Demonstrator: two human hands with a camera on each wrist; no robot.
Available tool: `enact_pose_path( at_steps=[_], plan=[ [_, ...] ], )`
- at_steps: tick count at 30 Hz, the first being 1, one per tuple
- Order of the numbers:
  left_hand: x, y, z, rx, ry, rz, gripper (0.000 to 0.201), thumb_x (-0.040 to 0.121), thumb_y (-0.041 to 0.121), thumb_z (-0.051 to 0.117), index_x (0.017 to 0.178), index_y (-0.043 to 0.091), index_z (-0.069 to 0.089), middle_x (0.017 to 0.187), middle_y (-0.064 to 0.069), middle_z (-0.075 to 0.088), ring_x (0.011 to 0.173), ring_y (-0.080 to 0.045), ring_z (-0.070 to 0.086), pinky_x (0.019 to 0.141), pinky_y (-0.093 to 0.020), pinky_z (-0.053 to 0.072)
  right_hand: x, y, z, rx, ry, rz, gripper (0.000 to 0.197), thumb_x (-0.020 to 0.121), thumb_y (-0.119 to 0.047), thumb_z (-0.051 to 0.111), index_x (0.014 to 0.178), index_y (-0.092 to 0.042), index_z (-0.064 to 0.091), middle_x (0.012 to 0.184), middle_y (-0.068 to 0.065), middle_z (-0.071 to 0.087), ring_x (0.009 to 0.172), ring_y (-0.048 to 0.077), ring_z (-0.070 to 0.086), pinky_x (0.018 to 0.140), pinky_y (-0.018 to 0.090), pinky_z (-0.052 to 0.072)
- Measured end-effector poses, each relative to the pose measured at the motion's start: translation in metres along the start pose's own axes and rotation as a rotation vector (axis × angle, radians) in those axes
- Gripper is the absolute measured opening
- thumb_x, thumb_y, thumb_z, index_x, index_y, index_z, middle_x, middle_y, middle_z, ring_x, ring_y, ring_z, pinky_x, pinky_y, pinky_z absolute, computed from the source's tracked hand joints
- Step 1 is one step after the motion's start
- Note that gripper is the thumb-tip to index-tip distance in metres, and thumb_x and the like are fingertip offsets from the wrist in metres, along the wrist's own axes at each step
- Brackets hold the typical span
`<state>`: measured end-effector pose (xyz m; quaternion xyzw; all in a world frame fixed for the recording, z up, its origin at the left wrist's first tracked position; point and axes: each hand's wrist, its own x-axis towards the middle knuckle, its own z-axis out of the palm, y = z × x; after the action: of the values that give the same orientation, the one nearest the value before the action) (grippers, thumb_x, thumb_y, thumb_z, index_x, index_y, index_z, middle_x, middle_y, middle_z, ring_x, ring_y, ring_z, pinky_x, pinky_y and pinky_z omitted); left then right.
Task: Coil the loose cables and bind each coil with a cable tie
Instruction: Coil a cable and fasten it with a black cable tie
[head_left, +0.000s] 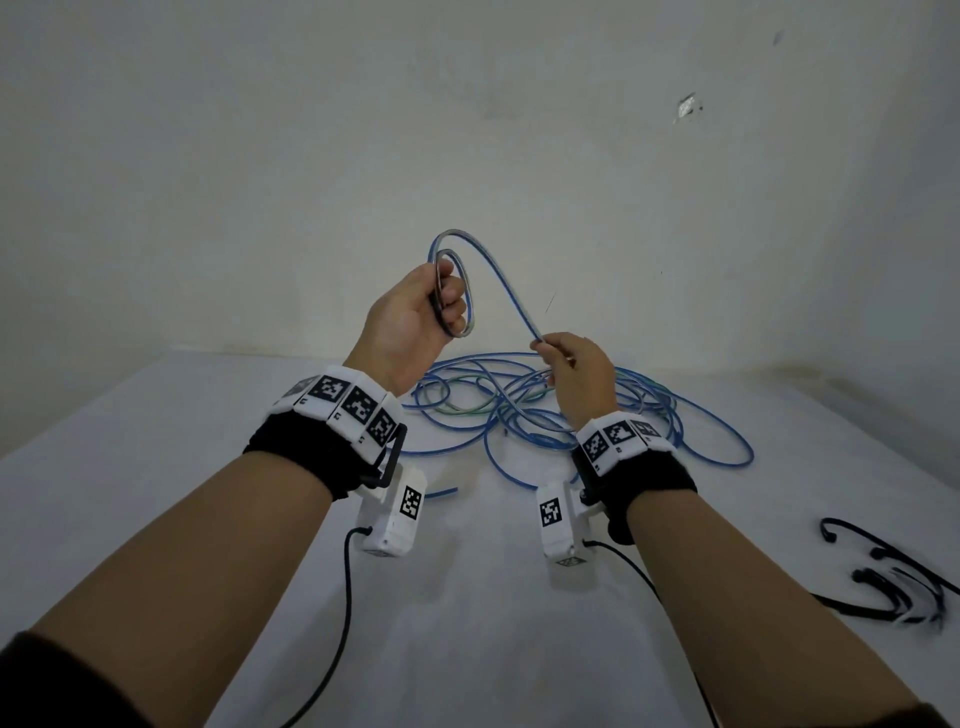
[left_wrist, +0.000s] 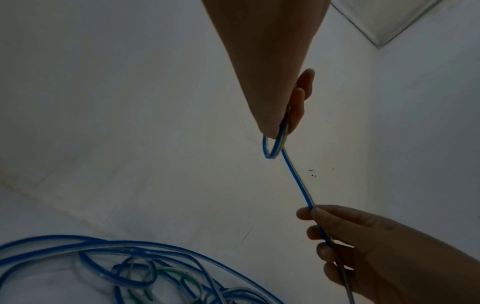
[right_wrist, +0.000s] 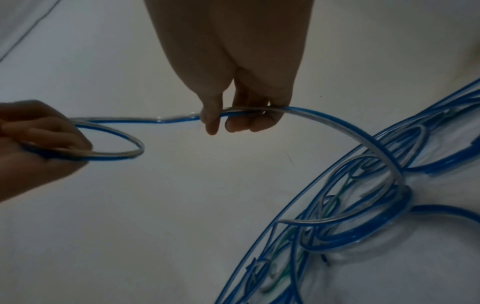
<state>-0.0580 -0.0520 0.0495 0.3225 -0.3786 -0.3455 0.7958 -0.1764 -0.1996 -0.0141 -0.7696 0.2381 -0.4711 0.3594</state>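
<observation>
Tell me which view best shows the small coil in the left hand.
Head view: the small coil shows as full loops in the left hand. Right wrist view shows one flattened loop; left wrist view only its bottom edge.

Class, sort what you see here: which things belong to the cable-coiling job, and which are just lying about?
Belong to the job:
blue cable, small coil gripped by left hand, right hand pinching it
cable heap on table
black cable ties

Just lying about:
nothing else shows
</observation>
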Motion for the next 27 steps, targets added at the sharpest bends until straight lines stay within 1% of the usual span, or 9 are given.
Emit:
enact_pose_path(
  at_steps=[3, 6, 9, 11, 16, 18, 20, 22, 27],
  plan=[
    [0.002, -0.003, 0.002, -0.013, 0.000, 0.037, 0.030, 0.103, 0.019, 0.024, 0.086, 0.016, 0.049, 0.061, 0.007, 0.054, 0.056, -0.009, 0.046, 0.060, -0.020, 0.039, 0.004, -0.006, 0.001, 0.017, -0.088, -0.011, 0.022, 0.095, -0.011, 0.051, 0.098, -0.002, 0.071, 0.068, -0.009, 0.054, 0.060, 0.004, 0.046, 0.065, 0.025, 0.039],
    [0.003, -0.010, 0.002, 0.067, -0.006, 0.089, 0.028, 0.103, 0.015, 0.024, 0.089, 0.013, 0.048, 0.073, 0.002, 0.065, 0.070, -0.012, 0.059, 0.072, -0.024, 0.047, 0.004, -0.010, 0.002, 0.033, -0.187, -0.013, 0.023, 0.096, -0.010, 0.050, 0.094, -0.003, 0.071, 0.061, -0.008, 0.051, 0.050, -0.002, 0.046, 0.058, 0.016, 0.035],
    [0.002, -0.021, 0.003, 0.473, -0.043, 0.174, 0.023, 0.103, 0.011, 0.022, 0.094, 0.014, 0.043, 0.094, -0.005, 0.067, 0.090, -0.011, 0.064, 0.083, -0.021, 0.047, 0.002, -0.020, 0.002, 0.010, -0.302, -0.039, 0.026, 0.097, -0.011, 0.047, 0.094, -0.002, 0.071, 0.061, -0.007, 0.052, 0.046, -0.004, 0.046, 0.053, 0.010, 0.034],
    [0.001, -0.027, 0.001, 0.759, -0.060, 0.244, 0.018, 0.103, 0.010, 0.024, 0.097, 0.012, 0.041, 0.101, -0.007, 0.066, 0.091, -0.003, 0.063, 0.077, -0.011, 0.042, 0.000, -0.026, 0.002, 0.027, -0.360, -0.046, 0.025, 0.097, -0.013, 0.048, 0.093, -0.004, 0.071, 0.061, -0.003, 0.052, 0.045, -0.001, 0.044, 0.052, 0.011, 0.035],
    [0.001, -0.036, -0.008, 1.256, -0.117, 0.319, 0.017, 0.102, 0.016, 0.030, 0.099, 0.008, 0.045, 0.090, -0.001, 0.065, 0.084, -0.013, 0.062, 0.070, -0.009, 0.044, -0.005, -0.035, -0.001, 0.043, -0.441, -0.028, 0.027, 0.097, -0.017, 0.049, 0.098, 0.000, 0.069, 0.057, -0.001, 0.046, 0.048, 0.003, 0.040, 0.052, 0.014, 0.035],
    [0.000, -0.035, -0.008, 1.330, -0.115, 0.293, 0.020, 0.102, 0.018, 0.030, 0.100, 0.006, 0.045, 0.083, -0.001, 0.062, 0.078, -0.017, 0.060, 0.068, -0.014, 0.046, -0.009, -0.035, -0.001, -0.009, -0.469, -0.070, 0.022, 0.095, -0.018, 0.053, 0.098, -0.003, 0.068, 0.060, -0.003, 0.047, 0.052, 0.003, 0.042, 0.056, 0.016, 0.036],
    [0.002, -0.034, -0.010, 1.398, -0.083, 0.280, 0.023, 0.102, 0.021, 0.029, 0.101, 0.005, 0.045, 0.080, -0.003, 0.061, 0.076, -0.021, 0.060, 0.070, -0.031, 0.050, -0.012, -0.032, -0.001, -0.023, -0.477, -0.084, 0.009, 0.089, -0.016, 0.062, 0.096, -0.011, 0.060, 0.070, -0.002, 0.049, 0.063, 0.009, 0.046, 0.063, 0.023, 0.041],
    [0.001, -0.034, -0.014, 1.461, -0.051, 0.251, 0.025, 0.102, 0.023, 0.028, 0.101, 0.005, 0.045, 0.080, -0.006, 0.061, 0.075, -0.026, 0.059, 0.072, -0.042, 0.049, -0.013, -0.029, -0.001, -0.018, -0.427, -0.094, 0.016, 0.084, -0.011, 0.067, 0.091, -0.016, 0.053, 0.076, -0.001, 0.054, 0.069, 0.014, 0.050, 0.069, 0.028, 0.046],
    [-0.004, -0.031, -0.020, 1.517, -0.058, 0.093, 0.030, 0.102, 0.023, 0.026, 0.098, 0.005, 0.051, 0.085, -0.003, 0.058, 0.076, -0.025, 0.057, 0.074, -0.040, 0.047, -0.011, -0.029, -0.004, -0.120, -0.280, -0.239, 0.007, 0.085, -0.013, 0.067, 0.084, -0.009, 0.061, 0.074, -0.006, 0.060, 0.067, 0.007, 0.053, 0.070, 0.025, 0.047]
  ],
)
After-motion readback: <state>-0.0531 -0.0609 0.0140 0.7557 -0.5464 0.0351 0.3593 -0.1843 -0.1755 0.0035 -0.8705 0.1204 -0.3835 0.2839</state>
